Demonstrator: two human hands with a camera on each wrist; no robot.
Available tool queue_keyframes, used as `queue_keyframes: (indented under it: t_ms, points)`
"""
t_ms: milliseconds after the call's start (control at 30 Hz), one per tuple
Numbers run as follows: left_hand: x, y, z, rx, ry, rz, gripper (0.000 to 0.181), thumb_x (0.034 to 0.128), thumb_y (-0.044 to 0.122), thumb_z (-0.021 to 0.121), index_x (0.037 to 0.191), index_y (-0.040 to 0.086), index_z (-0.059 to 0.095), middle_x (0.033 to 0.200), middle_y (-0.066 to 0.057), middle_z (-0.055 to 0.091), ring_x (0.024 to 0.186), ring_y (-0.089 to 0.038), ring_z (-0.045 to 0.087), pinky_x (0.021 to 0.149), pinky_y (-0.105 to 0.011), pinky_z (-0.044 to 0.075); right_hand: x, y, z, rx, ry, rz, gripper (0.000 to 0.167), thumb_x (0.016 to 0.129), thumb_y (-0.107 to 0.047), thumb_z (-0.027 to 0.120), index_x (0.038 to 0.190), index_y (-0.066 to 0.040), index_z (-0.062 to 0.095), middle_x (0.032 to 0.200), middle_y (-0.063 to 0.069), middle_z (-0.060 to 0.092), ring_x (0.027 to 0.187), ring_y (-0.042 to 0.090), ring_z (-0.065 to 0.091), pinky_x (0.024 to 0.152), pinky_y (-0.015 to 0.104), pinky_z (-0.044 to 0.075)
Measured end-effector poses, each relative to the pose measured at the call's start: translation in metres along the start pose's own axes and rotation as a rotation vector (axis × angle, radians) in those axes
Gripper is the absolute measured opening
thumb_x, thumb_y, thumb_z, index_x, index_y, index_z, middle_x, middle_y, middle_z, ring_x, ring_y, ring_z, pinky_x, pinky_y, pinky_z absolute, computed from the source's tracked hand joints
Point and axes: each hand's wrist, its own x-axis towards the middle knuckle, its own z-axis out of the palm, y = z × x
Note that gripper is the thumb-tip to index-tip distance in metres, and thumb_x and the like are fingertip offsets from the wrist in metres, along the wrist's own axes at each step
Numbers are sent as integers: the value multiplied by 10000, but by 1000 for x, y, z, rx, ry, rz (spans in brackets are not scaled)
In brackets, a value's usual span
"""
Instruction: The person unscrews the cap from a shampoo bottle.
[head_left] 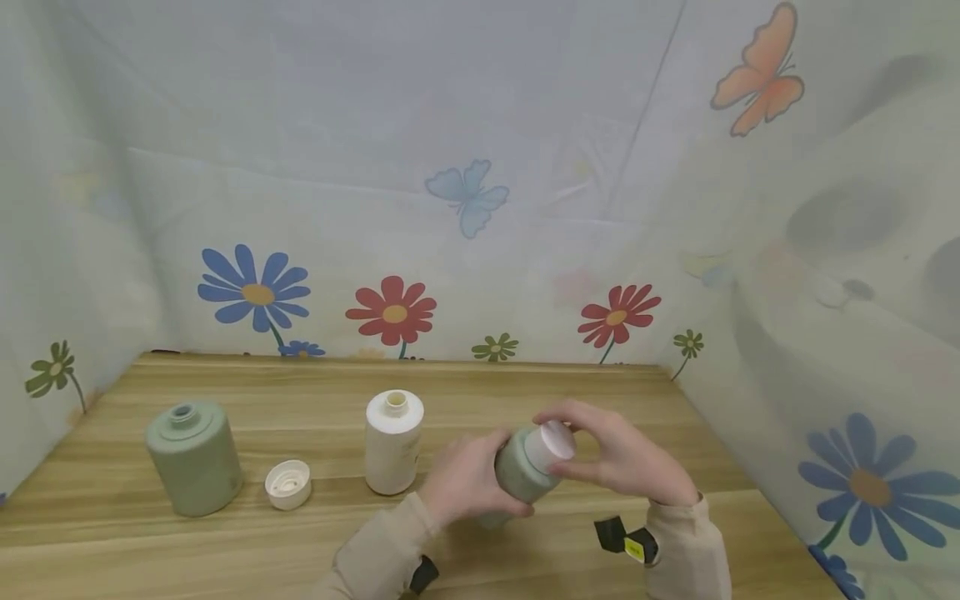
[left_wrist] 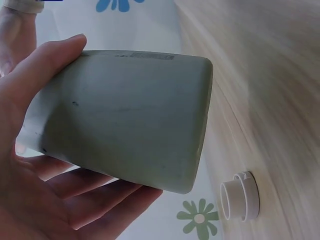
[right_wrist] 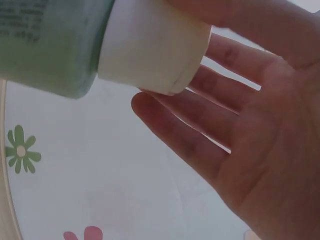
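Note:
My left hand [head_left: 463, 482] grips a pale green bottle [head_left: 517, 471] around its body, tilted above the table. On the bottle's top sits a white cap [head_left: 549, 446]. The thumb and fingers of my right hand [head_left: 626, 457] pinch this cap from its sides. In the right wrist view the cap [right_wrist: 152, 47] meets the bottle's shoulder [right_wrist: 75, 60], with small print on the bottle. The left wrist view shows the bottle's smooth side and base [left_wrist: 145, 117], thumb on one side and fingers on the other. Whether the cap is tight cannot be told.
A wider green bottle [head_left: 195, 462] with a bare neck stands at the left of the wooden table [head_left: 315, 550]. A loose white cap [head_left: 288, 485] lies beside it. An uncapped white bottle [head_left: 393, 446] stands left of my hands. Flower-printed cloth [head_left: 337, 208] surrounds the table.

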Motion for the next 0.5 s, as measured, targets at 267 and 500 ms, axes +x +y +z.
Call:
queue_keyframes:
  t_ms: [267, 500]
  points:
    - [-1, 1, 1, 24, 26, -1, 703, 555, 443, 878, 1157, 189, 618, 949, 28, 713, 782, -107, 639, 665, -268, 476, 0, -2, 0, -31, -14, 151, 509, 866, -348, 708, 1275, -82, 564, 1165, 25, 668, 960, 134, 640, 829, 323, 552]
    - [-1, -1, 1, 53, 39, -1, 675, 542, 446, 882, 1113, 194, 627, 915, 27, 712, 751, -116, 636, 625, -273, 462, 2, -6, 2, -54, -66, 168, 389, 899, -365, 667, 1192, -120, 592, 990, -44, 667, 845, 53, 599, 724, 228, 533]
